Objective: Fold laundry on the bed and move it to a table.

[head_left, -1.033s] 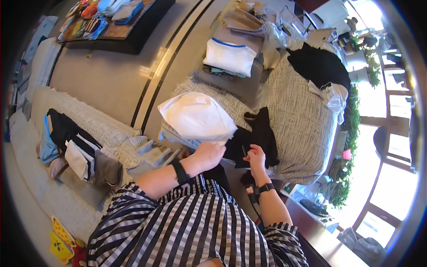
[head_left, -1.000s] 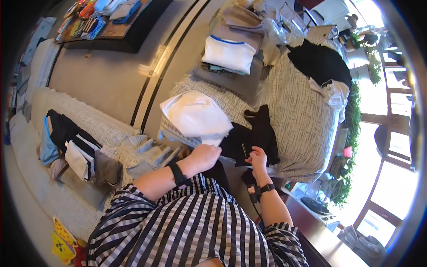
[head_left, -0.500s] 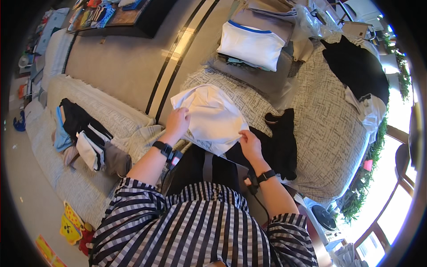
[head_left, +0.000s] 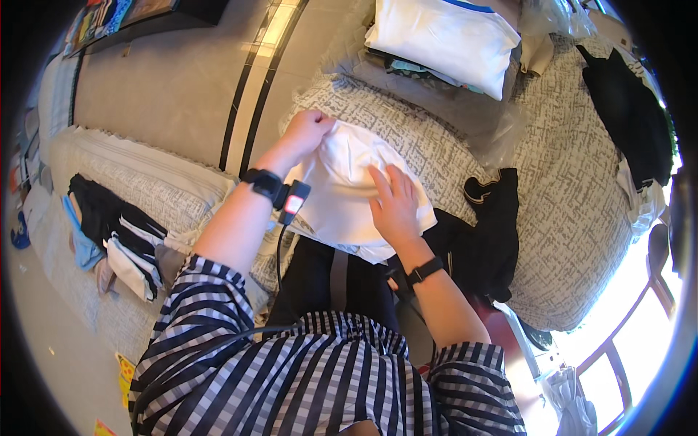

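A white, slightly creamy piece of cloth [head_left: 338, 189], probably a garment, lies spread over my lap and the patterned sofa edge. My left hand [head_left: 305, 134] pinches its far left edge, with the fingertips closed on the fabric. On the cloth's right half rests my right hand [head_left: 396, 203], fingers spread and palm down. Just right of the cloth lies a crumpled black garment [head_left: 494, 225] with a thin light trim. Which kind of garment the white cloth is, I cannot tell.
Beyond it stands a stack of folded clothes topped by a white shirt [head_left: 443, 43] with a blue collar. A black tank top [head_left: 625, 109] hangs over the right sofa part. Folded dark and white clothes [head_left: 120, 232] lie on the left sofa [head_left: 138, 160]. A cable [head_left: 280, 269] trails from my left wrist.
My left hand has shifted up to the cloth's far edge. My right hand has let go of the right edge and now lies spread on the cloth. The view has moved somewhat.
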Motion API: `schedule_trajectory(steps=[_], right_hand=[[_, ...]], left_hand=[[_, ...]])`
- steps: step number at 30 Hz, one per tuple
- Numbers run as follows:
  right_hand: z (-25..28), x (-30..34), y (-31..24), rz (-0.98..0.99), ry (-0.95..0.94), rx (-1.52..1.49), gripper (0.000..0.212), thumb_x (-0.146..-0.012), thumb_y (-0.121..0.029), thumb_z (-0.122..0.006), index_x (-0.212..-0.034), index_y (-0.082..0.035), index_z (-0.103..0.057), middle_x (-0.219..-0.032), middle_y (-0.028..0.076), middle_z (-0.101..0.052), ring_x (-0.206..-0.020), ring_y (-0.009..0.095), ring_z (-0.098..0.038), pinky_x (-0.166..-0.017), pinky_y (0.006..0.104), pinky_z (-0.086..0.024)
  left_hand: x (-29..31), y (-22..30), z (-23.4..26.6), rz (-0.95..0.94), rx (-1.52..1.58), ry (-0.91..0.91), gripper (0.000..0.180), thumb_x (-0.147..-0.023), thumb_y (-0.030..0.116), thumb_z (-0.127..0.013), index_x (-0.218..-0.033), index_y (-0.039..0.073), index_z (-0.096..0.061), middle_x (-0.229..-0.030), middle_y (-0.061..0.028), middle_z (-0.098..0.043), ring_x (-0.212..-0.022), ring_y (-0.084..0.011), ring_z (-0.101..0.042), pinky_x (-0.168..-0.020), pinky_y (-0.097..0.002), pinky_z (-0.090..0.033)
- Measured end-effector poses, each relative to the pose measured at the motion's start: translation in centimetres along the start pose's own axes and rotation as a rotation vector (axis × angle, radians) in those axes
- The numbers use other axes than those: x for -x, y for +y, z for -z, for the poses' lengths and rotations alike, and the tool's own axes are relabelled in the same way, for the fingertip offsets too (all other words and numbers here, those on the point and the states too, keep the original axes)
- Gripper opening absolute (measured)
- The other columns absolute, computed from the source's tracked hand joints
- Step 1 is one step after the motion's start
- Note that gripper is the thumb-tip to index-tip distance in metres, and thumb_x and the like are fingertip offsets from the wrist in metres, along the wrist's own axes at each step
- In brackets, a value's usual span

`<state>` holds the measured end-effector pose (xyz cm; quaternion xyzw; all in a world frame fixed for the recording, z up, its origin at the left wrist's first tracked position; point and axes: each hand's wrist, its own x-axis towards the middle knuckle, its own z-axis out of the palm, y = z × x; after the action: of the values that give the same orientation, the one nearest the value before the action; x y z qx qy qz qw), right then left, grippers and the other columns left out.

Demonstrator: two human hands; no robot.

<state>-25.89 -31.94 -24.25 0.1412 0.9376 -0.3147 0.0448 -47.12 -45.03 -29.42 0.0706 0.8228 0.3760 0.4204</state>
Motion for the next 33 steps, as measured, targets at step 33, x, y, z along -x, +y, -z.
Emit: schedule_trajectory(steps=[33], right_hand=[[7.7, -3.6, 0.7, -0.335, 0.132, -0.564, 0.015, -0.087, -0.012, -0.061, -0.099, -0.004, -0.063, -0.077, 0.008, -0.064, -0.068, 0.015, -0.058, -0.063, 0.0272, -0.046]], left_hand=[[7.6, 1.2, -0.6, -0.899, -0.468, 0.251, 0.019, -0.066, 0.001, -0.067, -0.082, 0.004, -0.057, -0.096, -0.0096, -0.056, -0.095, -0.0290, -0.054, -0.082, -0.0382, -0.044]])
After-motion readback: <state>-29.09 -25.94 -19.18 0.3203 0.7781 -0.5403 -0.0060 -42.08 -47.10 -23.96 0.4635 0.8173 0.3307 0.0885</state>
